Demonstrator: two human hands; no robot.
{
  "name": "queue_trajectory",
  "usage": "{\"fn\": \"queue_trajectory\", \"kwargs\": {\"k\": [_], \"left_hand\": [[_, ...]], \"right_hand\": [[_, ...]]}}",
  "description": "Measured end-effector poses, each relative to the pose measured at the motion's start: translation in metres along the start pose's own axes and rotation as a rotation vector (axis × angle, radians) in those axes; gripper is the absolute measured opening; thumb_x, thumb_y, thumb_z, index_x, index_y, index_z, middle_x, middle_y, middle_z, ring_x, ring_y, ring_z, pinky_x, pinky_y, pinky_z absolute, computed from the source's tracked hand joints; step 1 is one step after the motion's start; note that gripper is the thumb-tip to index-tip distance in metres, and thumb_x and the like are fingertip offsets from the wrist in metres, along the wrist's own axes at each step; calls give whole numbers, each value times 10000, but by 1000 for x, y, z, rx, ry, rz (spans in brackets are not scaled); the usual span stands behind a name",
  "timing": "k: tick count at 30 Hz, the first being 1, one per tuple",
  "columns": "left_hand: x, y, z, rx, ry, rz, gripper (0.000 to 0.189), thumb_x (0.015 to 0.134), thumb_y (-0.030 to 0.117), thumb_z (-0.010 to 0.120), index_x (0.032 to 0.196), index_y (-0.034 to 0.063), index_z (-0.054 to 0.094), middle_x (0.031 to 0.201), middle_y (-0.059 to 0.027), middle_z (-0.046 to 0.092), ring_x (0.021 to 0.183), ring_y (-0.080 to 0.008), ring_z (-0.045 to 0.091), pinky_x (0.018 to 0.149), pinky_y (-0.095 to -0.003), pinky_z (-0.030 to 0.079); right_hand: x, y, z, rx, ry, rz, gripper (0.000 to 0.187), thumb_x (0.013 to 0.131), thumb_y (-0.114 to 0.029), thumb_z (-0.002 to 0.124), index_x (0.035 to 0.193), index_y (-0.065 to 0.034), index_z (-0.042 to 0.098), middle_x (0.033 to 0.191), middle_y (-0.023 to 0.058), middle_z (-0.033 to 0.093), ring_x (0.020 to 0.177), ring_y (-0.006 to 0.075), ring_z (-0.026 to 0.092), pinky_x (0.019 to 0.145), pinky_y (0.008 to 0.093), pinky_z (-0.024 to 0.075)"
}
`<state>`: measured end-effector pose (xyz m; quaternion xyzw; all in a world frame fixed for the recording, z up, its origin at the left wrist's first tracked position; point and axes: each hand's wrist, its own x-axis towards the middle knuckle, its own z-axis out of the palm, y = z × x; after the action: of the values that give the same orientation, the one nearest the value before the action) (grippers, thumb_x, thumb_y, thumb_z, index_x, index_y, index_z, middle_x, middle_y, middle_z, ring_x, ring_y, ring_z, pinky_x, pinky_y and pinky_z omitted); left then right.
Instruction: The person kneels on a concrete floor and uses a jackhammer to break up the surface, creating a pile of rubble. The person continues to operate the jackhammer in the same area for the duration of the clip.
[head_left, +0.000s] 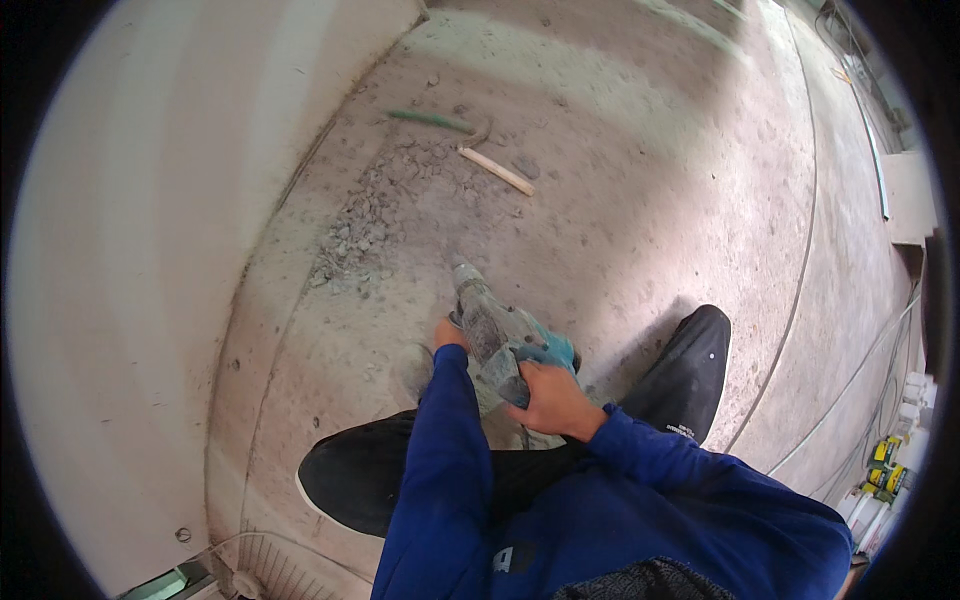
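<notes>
A dusty teal rotary hammer (486, 319) points away from me, its nose tilted down toward the concrete floor (600, 247). My right hand (553, 397) grips its rear handle. At its front left side, my left hand (450, 335) is closed around what looks like the side handle, mostly hidden by the tool and my sleeve. Dust blurs the tip, so I cannot tell whether it touches the floor. Broken concrete rubble (367, 225) lies ahead and left of the tool.
Beyond the rubble lie a green rod-like piece (427, 118) and a short wooden stick (496, 171). A pale wall (150, 262) rises at left. Cables (847, 382) run along the right, near yellow-labelled containers (885, 465). Wire mesh (277, 566) lies at bottom left.
</notes>
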<state>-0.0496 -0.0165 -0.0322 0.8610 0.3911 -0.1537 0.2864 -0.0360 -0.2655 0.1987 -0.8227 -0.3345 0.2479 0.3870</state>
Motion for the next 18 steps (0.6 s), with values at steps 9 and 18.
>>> {"fn": "queue_trajectory", "kwargs": {"k": [9, 18], "left_hand": [[-29, 17, -12, 93, -15, 130, 297, 807, 266, 664, 1002, 47, 709, 1028, -218, 685, 1006, -410, 636, 835, -462, 510], [-14, 16, -14, 91, 61, 56, 384, 751, 341, 724, 1026, 73, 703, 1039, -195, 689, 1008, -389, 645, 847, -459, 520]], "right_hand": [[-33, 43, 45, -21, 29, 8, 462, 702, -286, 754, 982, 26, 562, 866, 231, 637, 848, 433, 621, 735, 485, 494], [-41, 49, 52, 208, 232, 87, 420, 705, -211, 727, 1055, -2, 624, 890, 230, 665, 843, 404, 652, 748, 406, 515]]}}
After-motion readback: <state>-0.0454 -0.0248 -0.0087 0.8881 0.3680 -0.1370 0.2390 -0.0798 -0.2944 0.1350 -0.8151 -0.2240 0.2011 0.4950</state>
